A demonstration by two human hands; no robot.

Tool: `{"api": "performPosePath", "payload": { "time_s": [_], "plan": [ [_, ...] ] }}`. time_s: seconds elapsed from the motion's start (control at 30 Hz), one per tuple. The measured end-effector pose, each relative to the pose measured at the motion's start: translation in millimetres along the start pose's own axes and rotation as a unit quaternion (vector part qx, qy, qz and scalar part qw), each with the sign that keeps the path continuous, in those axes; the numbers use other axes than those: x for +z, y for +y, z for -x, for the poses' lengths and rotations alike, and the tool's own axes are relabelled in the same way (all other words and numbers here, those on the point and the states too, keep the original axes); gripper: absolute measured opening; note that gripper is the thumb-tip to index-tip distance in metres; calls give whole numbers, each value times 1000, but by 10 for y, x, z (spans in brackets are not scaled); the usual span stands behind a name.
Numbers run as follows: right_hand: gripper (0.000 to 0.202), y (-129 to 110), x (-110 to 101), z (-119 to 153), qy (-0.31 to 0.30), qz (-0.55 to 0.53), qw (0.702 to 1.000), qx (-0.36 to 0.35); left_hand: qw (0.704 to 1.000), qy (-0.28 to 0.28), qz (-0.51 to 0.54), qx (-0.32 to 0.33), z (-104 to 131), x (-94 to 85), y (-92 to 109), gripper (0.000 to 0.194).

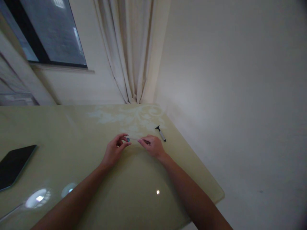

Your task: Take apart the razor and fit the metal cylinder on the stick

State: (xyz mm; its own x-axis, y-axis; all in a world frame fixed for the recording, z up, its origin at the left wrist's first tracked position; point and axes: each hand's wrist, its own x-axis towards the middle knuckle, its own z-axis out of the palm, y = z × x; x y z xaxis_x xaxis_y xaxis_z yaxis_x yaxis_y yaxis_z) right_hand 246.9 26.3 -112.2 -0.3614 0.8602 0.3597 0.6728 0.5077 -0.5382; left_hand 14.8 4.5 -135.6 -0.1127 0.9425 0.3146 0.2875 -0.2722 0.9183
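Note:
Over the pale green table, my left hand [115,147] pinches a small blue and dark piece [128,140] between thumb and fingertips. It is too small to name for certain. Facing it, my right hand [153,146] is closed around a thin stick-like tool [134,139] whose pale slim end points left at the small piece. Whether the tip touches the piece I cannot tell. The tool's darker rear part is mostly covered by my fingers. Just beyond my right hand lies a razor [161,132] with a black head and a grey and black handle.
A dark flat tablet [15,166] lies at the table's left. The glossy table [134,198] reflects lights and ends at a slanting right edge beside a plain wall [227,95]. Behind it hang a gathered curtain [130,51] and a window [52,32].

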Motion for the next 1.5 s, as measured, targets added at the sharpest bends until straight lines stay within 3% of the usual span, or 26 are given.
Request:
{"api": "performPosePath", "payload": {
  "time_s": [0.2, 0.33, 0.5, 0.63, 0.83, 0.97, 1.1, 1.23, 1.4, 1.5],
  "plan": [
    [42, 5, 9, 6, 29, 19, 999, 29, 1000, -3, 4, -5, -2, 1, 20, 43],
    [41, -12, 29, 16, 9, -8, 1000, -1, 1000, 1, 12, -2, 6, 8, 18, 44],
    [39, -21, 27, 19, 27, 0, 999, 35, 1000, -3, 7, -3, 15, 5, 10, 42],
    [38, -38, 25, 28, 11, -13, 1000, 8, 1000, 2, 12, 2, 18, 7, 6, 44],
    [37, -36, 26, 24, 37, -7, 999, 34, 1000, 0, 7, -2, 24, 10, 9, 42],
    [39, -21, 40, 16, 10, -36, 999, 24, 1000, 8, 16, -7, 10, 12, 13, 45],
    [35, 20, 42, -1, 28, -60, 996, 64, 999, 14, 34, -20, -7, 6, 6, 44],
    [33, 37, 43, -7, -7, -116, 992, 40, 999, 14, 33, -18, -6, 3, -2, 44],
    [32, 34, 39, -6, 4, -98, 994, 56, 999, 14, 34, -20, 3, 5, 8, 44],
    [33, 27, 30, -8, -25, -125, 991, 41, 999, 13, 38, -23, 2, 6, 14, 45]
  ]
}}
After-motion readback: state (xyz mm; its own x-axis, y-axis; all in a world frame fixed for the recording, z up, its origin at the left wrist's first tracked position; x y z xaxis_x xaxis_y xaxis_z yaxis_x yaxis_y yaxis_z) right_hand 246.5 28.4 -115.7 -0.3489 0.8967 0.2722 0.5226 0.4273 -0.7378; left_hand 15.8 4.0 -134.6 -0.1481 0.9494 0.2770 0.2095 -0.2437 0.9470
